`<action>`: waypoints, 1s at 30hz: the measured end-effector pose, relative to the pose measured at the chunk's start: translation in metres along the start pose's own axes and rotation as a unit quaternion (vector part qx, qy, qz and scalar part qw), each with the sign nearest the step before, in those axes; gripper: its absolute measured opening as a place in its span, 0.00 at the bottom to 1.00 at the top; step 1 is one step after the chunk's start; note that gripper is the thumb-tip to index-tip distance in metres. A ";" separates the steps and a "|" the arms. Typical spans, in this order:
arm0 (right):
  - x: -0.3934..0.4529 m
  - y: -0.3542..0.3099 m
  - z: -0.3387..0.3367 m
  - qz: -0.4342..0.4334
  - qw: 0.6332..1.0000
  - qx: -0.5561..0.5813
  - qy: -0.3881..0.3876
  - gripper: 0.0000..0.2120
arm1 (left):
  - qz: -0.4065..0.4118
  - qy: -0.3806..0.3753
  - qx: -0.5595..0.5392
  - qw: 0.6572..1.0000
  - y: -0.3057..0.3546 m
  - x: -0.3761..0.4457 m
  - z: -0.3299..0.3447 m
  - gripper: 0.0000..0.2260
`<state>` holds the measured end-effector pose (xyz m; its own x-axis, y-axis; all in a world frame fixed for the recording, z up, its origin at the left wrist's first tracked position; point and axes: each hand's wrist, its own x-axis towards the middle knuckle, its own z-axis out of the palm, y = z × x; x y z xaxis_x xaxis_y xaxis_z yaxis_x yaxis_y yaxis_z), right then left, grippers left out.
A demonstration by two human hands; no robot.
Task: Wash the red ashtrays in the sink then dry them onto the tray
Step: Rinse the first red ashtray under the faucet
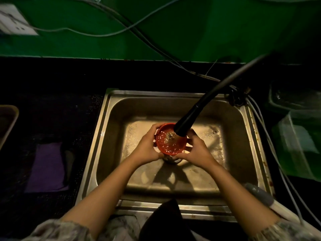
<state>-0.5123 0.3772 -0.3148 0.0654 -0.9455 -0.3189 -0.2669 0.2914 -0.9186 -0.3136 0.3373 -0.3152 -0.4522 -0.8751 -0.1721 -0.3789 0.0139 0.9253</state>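
A round red ashtray (169,142) is held upright over the middle of the steel sink (112,136), above the drain. My left hand (147,146) grips its left rim and my right hand (196,150) grips its right side. Water from the black faucet spout (187,122) splashes into the ashtray's bowl. A tray edge (8,122) shows at the far left on the dark counter.
A purple cloth (48,167) lies on the counter left of the sink. Clear plastic containers (298,136) sit at the right. Grey cables run along the green wall and down the sink's right rim. A grey-handled item (262,195) lies at the sink's front right corner.
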 end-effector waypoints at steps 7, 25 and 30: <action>-0.007 0.000 -0.006 0.048 0.993 0.050 -0.100 0.46 | -0.192 -0.140 -0.164 0.957 -0.004 -0.006 -0.025 0.38; -0.004 0.020 0.007 0.268 0.928 0.259 -0.011 0.16 | -0.253 -0.107 -0.168 0.947 -0.021 -0.002 0.028 0.31; 0.002 0.014 0.001 0.256 0.935 0.243 -0.027 0.17 | -0.178 -0.116 -0.107 0.971 -0.031 -0.008 0.025 0.50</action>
<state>-0.5151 0.3794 -0.3283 0.1005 -0.6585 -0.7458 0.1915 0.7484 -0.6350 -0.3189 0.3561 -0.3509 -0.5020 -0.6740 -0.5420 -0.3794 -0.3915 0.8383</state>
